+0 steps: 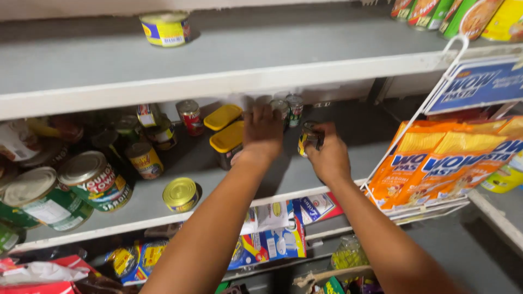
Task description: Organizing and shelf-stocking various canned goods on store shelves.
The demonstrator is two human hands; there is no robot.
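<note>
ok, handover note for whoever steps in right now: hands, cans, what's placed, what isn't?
Left hand: reaching to the back of the middle shelf, fingers at the two green-labelled cans standing there; whether it grips one cannot be told.
Right hand: closed on a small yellow-labelled can, held tilted above the shelf, not set down.
Placed: the two cans at the back stand upright; two yellow-lidded tubs sit just left of the left hand.
Not placed: the can in the right hand. A flat yellow tin lies near the shelf's front edge.
</note>
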